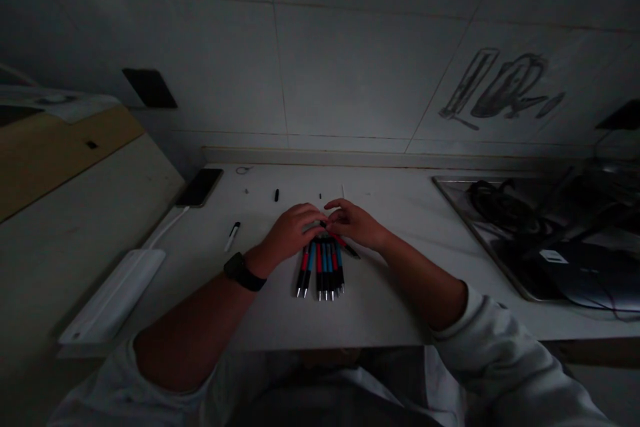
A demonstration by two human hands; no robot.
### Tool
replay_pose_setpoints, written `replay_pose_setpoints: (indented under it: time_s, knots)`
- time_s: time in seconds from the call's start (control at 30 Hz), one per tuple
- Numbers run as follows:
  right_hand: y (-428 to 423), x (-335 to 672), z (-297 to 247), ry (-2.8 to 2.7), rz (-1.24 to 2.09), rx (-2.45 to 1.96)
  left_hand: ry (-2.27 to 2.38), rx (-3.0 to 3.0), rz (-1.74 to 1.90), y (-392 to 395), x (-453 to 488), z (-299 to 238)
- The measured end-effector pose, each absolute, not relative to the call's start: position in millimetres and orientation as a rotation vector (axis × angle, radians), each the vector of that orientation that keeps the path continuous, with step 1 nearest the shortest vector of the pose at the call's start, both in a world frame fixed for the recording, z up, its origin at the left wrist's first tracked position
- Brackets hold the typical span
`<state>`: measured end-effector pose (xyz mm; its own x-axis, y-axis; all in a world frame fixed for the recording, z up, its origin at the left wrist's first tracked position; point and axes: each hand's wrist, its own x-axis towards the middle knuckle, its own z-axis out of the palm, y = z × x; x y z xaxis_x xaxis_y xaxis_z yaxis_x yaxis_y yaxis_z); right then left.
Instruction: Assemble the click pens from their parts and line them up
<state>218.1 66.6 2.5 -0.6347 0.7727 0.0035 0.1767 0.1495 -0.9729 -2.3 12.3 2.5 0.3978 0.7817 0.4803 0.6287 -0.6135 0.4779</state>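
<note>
A row of several pens with red and blue grips lies side by side on the white counter, tips toward me. My left hand, with a black watch on its wrist, rests curled over the far ends of the pens. My right hand sits beside it, fingers pinched on a red pen that lies slanted across the row. The two hands nearly touch above the pens.
A white pen lies left of the hands, and small dark bits lie farther back. A phone and a white power bank with a cable sit at the left. A metal sink with cables and a dark lid is at the right.
</note>
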Motion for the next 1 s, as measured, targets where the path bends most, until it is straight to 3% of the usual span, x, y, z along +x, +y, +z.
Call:
replay_pose_setpoints:
  time_s: [0.1,0.23,0.6,1.0]
  knots:
    - [68.0,221.4,8.8,-1.995,1.456,-0.894,1.274,2.473,0.987,13.4,-6.4,5.7]
    - [80.6,234.5,15.2,-2.085,1.137,-1.071,1.418,2.394,1.136,16.6,-15.4,7.5]
    - [90.3,238.8,7.2,-1.77,1.513,-1.135,1.532,2.138,1.336,20.3,-22.3,-1.1]
    - [88.9,231.5,-5.3,-1.859,1.145,-1.072,1.569,1.961,1.314,25.8,-24.9,0.7]
